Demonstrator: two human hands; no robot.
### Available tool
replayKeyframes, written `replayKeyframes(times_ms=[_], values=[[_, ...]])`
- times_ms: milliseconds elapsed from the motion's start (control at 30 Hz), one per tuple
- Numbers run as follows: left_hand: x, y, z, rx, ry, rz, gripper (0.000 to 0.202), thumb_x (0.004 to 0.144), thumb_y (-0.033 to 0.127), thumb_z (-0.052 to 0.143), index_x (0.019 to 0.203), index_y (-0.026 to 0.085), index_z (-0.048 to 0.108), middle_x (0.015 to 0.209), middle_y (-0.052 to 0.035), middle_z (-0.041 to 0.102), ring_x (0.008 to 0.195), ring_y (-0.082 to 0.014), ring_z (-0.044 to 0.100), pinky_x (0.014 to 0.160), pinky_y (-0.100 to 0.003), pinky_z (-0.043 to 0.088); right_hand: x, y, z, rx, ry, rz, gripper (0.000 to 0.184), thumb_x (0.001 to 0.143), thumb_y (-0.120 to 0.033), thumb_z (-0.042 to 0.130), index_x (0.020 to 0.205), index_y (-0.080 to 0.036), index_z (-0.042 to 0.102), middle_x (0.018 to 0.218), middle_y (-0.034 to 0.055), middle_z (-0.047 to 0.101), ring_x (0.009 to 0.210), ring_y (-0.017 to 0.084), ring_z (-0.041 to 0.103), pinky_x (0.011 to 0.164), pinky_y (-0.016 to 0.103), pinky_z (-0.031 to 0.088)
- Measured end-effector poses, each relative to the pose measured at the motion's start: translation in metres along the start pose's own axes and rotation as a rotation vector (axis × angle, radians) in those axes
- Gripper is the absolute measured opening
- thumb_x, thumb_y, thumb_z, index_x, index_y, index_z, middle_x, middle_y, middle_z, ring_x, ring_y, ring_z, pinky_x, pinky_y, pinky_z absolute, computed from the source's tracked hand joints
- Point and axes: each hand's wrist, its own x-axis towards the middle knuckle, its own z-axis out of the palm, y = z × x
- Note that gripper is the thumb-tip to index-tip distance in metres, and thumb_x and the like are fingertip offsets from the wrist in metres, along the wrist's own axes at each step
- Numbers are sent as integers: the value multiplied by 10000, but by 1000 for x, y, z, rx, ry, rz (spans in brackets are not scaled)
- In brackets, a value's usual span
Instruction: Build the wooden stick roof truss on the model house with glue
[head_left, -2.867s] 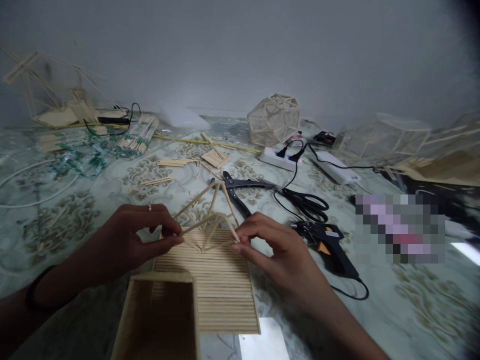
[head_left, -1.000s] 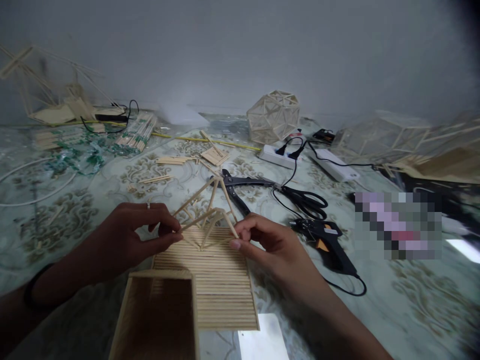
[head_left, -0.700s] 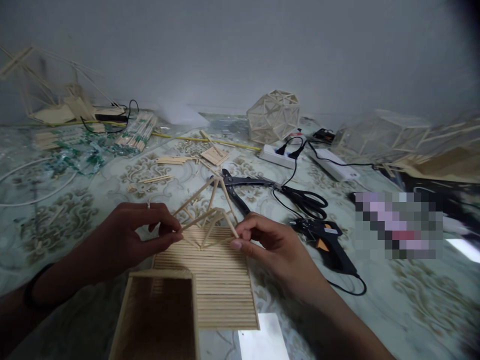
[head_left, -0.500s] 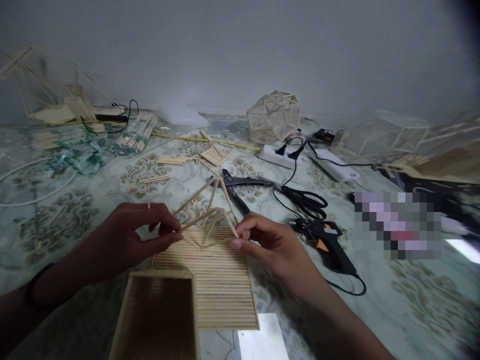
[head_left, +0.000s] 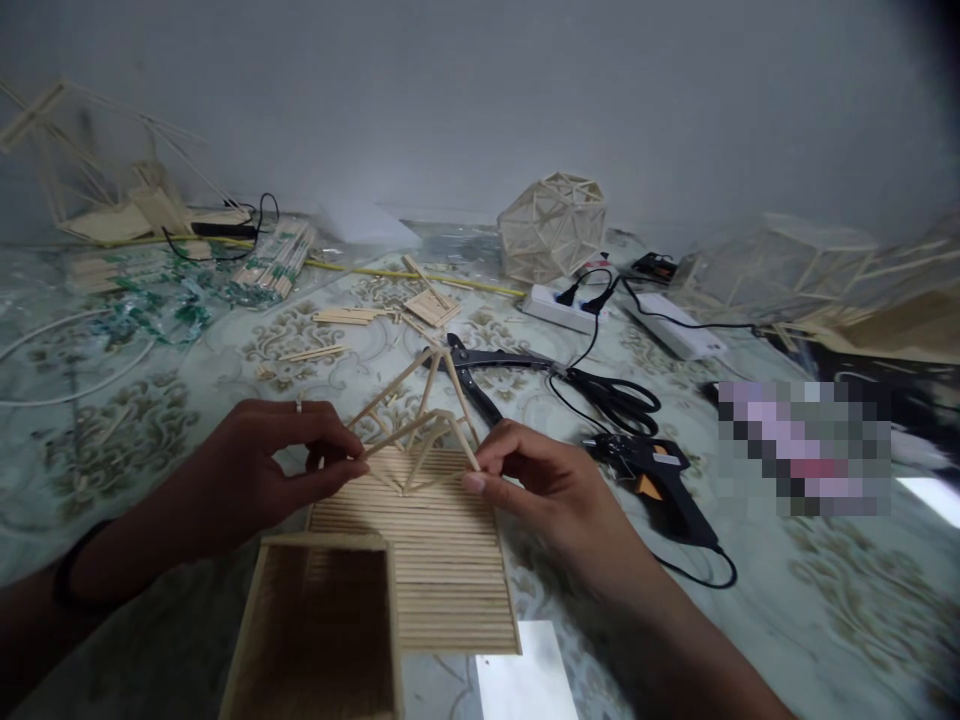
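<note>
A small peaked frame of wooden sticks (head_left: 431, 395) stands over the far part of a slatted stick panel (head_left: 450, 560). My left hand (head_left: 292, 460) pinches the frame's left lower corner between thumb and fingers. At the right lower corner, the thumb and fingertips of my right hand (head_left: 536, 475) close on the end of a sloping stick. Where the frame's feet meet the panel under my fingertips is hidden. An open-topped box of sticks (head_left: 394, 620) sits at the panel's near left, its inside dark.
Right of the panel lie pliers (head_left: 472, 375), black-handled scissors (head_left: 615, 400) and a black glue gun (head_left: 660, 485) with its cable. Behind them are a power strip (head_left: 559, 308) and a stick polyhedron (head_left: 553, 228). Loose sticks (head_left: 349, 315) and wrapped stick bundles (head_left: 274, 262) lie farther left.
Both hands keep their pinch on the stick frame, with almost no movement. The whole view has shifted very slightly.
</note>
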Motion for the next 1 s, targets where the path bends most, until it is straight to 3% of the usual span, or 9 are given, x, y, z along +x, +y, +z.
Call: replayKeyframes(times_ms=[833,1000], values=[[2,3,2,5,7,22,86,936,222,754,852,216,768,708,63,722,628,-66,661,646,-137,502,3,3,1,50,5,13,213,794,-397,920,750,-248,775,770,-8,608,742,163,548,688,325,405],[4,5,4,-1,7,53,108,927,184,722,822,206,732,697,61,674,618,-67,626,636,-143,494,3,0,1,48,-5,78,272,771,-431,926,746,-230,744,730,-12,605,704,155,529,660,316,394]])
